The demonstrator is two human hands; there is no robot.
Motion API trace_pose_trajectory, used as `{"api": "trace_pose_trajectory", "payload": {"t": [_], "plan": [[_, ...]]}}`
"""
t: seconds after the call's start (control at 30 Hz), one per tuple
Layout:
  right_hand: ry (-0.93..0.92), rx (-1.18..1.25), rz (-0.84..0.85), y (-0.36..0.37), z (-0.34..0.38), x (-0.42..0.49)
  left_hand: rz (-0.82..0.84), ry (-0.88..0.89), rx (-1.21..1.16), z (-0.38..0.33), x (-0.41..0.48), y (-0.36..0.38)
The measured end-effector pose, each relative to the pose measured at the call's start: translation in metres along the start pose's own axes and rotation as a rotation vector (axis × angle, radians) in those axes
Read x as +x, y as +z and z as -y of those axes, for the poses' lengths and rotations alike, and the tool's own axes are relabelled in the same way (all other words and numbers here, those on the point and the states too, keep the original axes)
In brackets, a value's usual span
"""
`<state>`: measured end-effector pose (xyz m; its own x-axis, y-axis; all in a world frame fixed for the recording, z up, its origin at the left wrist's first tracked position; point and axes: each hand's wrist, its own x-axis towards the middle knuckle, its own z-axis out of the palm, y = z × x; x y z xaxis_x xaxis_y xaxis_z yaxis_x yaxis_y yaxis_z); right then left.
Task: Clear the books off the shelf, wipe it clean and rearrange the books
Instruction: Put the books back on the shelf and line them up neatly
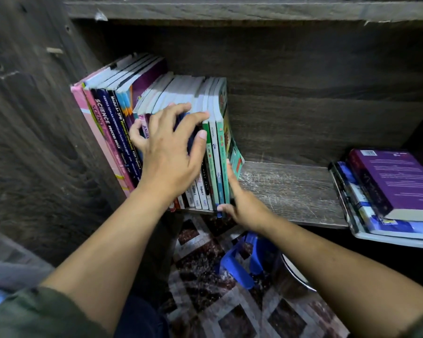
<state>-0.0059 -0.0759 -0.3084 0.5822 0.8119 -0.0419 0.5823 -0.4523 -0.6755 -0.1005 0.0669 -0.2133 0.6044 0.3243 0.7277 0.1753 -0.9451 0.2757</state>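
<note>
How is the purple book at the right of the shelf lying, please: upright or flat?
Flat: the purple book lies cover upward atop a small stack of books.

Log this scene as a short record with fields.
shelf: bare board with pale marks between the row and the stack
row: books upright at the shelf's left end, end book bowing outward
stack: books lying flat at the right, purple one on top
left hand: fingers curled over the spines mid-row, gripping
right hand: fingers flat on the row's right end, thumb across the lowest spines
stage: books not yet cleared
</note>
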Motion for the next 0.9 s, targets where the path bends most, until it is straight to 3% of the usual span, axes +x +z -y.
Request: {"api": "trace_pose_trajectory", "payload": {"t": [0.17, 0.4, 0.67, 0.9], "plan": [[-0.021, -0.05, 0.012, -0.007, -0.002, -0.005, -0.062, 0.049, -0.055, -0.009, -0.003, 0.0], [0.029, -0.038, 0.061, -0.025, 0.0, 0.003, -0.02, 0.008, 0.149, -0.007, -0.008, 0.007], [-0.053, -0.014, -0.16, -0.048, 0.015, 0.006, 0.069, 0.094, 0.217, -0.011, -0.007, -0.008], [-0.129, 0.019, -0.177, -0.052, 0.03, 0.005, 0.08, 0.14, 0.226, -0.027, -0.005, -0.011]]}}
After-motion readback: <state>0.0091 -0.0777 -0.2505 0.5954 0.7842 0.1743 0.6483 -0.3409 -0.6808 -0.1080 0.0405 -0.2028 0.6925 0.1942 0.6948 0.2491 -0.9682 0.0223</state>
